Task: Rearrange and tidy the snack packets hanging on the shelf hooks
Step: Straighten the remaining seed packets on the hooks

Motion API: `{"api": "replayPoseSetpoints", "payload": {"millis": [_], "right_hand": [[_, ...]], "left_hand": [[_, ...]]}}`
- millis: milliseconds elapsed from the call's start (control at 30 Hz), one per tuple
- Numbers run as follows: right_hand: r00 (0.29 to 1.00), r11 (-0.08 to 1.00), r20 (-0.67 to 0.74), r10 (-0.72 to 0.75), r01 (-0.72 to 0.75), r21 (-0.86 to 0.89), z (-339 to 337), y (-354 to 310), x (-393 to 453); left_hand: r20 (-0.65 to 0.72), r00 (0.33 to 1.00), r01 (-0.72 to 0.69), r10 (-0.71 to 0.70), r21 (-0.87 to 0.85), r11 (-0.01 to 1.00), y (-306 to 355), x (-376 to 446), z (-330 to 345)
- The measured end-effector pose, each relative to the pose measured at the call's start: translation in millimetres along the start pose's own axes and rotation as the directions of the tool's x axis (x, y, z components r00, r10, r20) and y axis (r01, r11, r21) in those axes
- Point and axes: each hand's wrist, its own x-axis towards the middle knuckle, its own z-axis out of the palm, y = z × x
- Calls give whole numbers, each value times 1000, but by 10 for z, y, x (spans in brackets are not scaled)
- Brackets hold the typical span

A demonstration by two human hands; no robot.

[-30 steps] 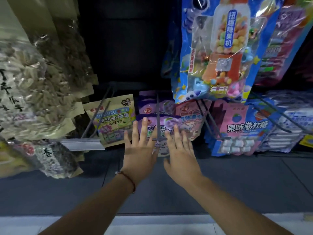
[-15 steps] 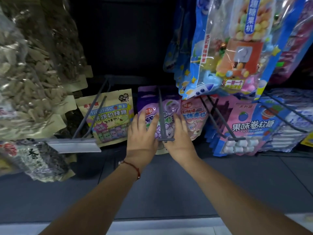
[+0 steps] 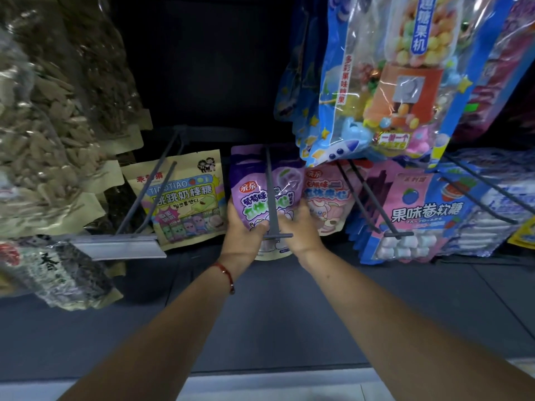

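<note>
A purple grape-candy packet (image 3: 262,192) hangs low on a grey shelf hook (image 3: 272,198) at the middle of the head view. My left hand (image 3: 241,233) grips its left lower edge, thumb curled over the front. My right hand (image 3: 301,227) holds its right lower edge, fingers behind the packet. A pink packet (image 3: 327,198) of the same kind hangs just to the right, partly behind my right hand. A yellow milk-lollipop packet (image 3: 185,198) hangs on the left hook.
Big blue candy-machine bags (image 3: 385,82) hang overhead at right. Pink and blue soft-candy packets (image 3: 419,215) fill the hooks at lower right. Seed bags (image 3: 43,134) crowd the left side. A grey price-tag strip (image 3: 121,246) juts out at left. Dark shelf floor (image 3: 260,314) lies below.
Both hands moved forward from open and flat in front of the hook to gripping the purple packet's lower edges. The camera moved closer to the shelf.
</note>
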Motion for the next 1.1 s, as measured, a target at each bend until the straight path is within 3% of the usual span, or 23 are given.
{"api": "replayPoseSetpoints", "payload": {"millis": [267,400,467,533,600,700,800,900,1033,1100], "right_hand": [[1000,1000,-10,15,-15,-3,8,61,-74],[998,996,35,-56,59,-67,-105,81,-384],[992,978,86,-90,105,-182,-214,82,-604],[985,900,145,-96,148,-411,-370,39,-848],[970,825,239,-31,160,-542,-560,-42,-1171],[947,790,321,31,173,-588,-865,-317,-1743],[944,879,311,-111,239,-412,-1219,-966,-2330],[959,890,232,-165,246,-384,-1583,-1820,-2585],[956,805,205,-208,287,-520,-1970,-2851,-2703],[958,754,250,-137,265,-600,-2128,-3317,-2822]], "left_hand": [[-45,992,118,-117,12,993,-188,-28,-34],[-70,962,271,-262,162,949,-85,-236,-74],[-8,946,307,-323,339,889,18,-455,-121],[131,943,151,-306,651,744,188,-710,-202],[317,880,-46,-353,798,601,493,-999,-281],[486,794,-249,-365,808,534,1255,-1446,-437],[539,839,-424,-74,733,531,2140,-1707,-640],[494,869,-408,-16,734,543,3013,-1602,-828],[473,865,-365,-169,824,433,4113,-1418,-1066],[454,851,-338,-263,858,386,4540,-1465,-1227]]}}
